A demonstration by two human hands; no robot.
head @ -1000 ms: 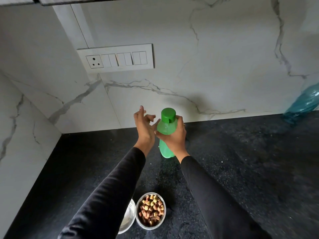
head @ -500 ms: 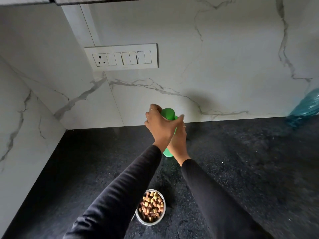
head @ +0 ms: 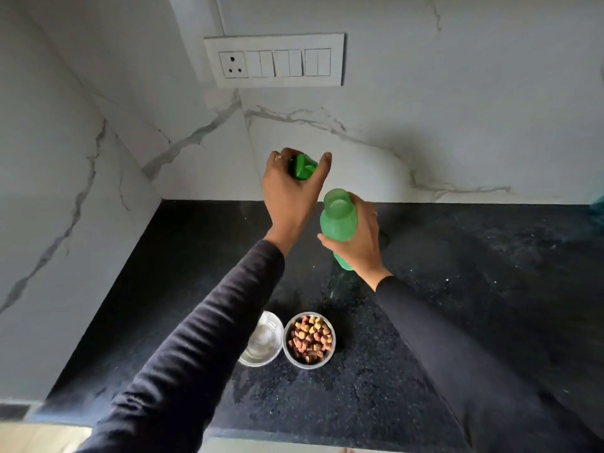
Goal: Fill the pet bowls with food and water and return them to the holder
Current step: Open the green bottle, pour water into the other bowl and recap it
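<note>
My right hand (head: 362, 243) grips a green plastic bottle (head: 338, 219) around its body, upright with its mouth uncovered. To the left and a little higher, my left hand (head: 291, 194) holds the bottle's green cap (head: 303, 167) in its fingers, clear of the bottle. Near the counter's front edge stand two steel bowls side by side: the right bowl (head: 309, 343) is filled with brown and yellow kibble, while the left bowl (head: 261, 343) is partly hidden by my left sleeve and holds no kibble.
The bowls and bottle are on a black speckled counter (head: 457, 289) that meets white marble walls in a corner at the left. A switch panel (head: 274, 60) is on the back wall. Something blue-green (head: 598, 207) shows at the right edge.
My left hand closed over the cap, took it off and lifted it up and to the left. The bottle mouth now stands uncovered. The view has tipped down toward the bowls.
</note>
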